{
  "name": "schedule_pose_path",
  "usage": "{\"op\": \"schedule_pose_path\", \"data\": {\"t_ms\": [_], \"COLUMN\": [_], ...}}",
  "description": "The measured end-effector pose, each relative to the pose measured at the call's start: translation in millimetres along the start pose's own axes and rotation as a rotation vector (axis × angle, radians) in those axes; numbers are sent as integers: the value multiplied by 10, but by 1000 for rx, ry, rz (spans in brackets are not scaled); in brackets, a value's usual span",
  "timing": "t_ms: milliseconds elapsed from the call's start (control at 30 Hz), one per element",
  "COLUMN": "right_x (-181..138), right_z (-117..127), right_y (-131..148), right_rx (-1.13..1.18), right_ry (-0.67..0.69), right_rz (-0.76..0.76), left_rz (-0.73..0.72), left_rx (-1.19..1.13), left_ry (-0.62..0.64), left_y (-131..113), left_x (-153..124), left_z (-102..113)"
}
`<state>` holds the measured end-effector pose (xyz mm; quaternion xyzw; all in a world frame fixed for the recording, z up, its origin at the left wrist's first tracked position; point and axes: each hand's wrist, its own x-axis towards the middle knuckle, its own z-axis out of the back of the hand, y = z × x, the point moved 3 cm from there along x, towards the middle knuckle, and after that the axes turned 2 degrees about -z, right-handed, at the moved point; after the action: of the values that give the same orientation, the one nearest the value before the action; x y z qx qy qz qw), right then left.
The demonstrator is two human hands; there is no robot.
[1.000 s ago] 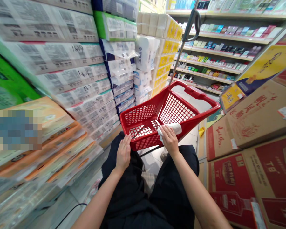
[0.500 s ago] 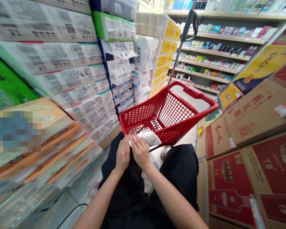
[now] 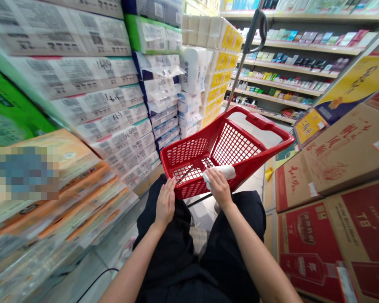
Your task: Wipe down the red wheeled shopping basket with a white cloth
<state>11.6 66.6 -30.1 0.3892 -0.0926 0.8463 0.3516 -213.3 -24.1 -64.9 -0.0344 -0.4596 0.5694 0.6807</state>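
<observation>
A red plastic shopping basket (image 3: 240,145) stands tilted just in front of my knees, its long grey pull handle (image 3: 255,25) rising toward the shelves. My right hand (image 3: 219,185) presses a white cloth (image 3: 224,171) against the basket's near rim, fingers curled over the cloth. My left hand (image 3: 166,202) rests flat against the basket's near left corner, fingers stretched out and holding nothing. Black trousers cover my legs below both hands.
Stacked packs of tissue and paper rolls (image 3: 113,118) wall the left side. Red and brown cartons (image 3: 341,176) pile up on the right. Shelves of small boxed goods (image 3: 287,67) run across the back. A narrow strip of tiled floor (image 3: 259,185) lies between.
My right hand slid the cloth left along the near rim to meet my left hand, then back right to about where it began. The left hand and basket barely shifted.
</observation>
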Motion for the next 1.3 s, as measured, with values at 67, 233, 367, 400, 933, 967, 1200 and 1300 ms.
{"op": "schedule_pose_path", "data": {"t_ms": [67,233,367,400,933,967,1200,1300], "right_x": [-19,-21,11,19,38,26,-23,-25], "right_z": [103,64,-235,-315,-351,-310,96,120], "right_y": [-228,-143,503,686,738,621,-289,-278], "right_rx": [-6,27,56,62,42,36,8,31], "right_ry": [-1,-114,-72,-46,88,76,-9,-84], "right_rz": [-50,-208,-167,-140,108,100,-15,-143], "left_rz": [3,9,8,4,0,2,2,2], "left_rx": [-16,-35,-27,-23,9,5,-19,-27], "left_ry": [-7,-25,-12,-9,1,-2,-19,-37], "left_y": [7,21,40,48,36,29,26,25], "left_x": [-4,-18,-30,-34,-22,-19,-18,-26], "left_z": [-9,-32,-43,-44,-16,-12,-21,-30]}}
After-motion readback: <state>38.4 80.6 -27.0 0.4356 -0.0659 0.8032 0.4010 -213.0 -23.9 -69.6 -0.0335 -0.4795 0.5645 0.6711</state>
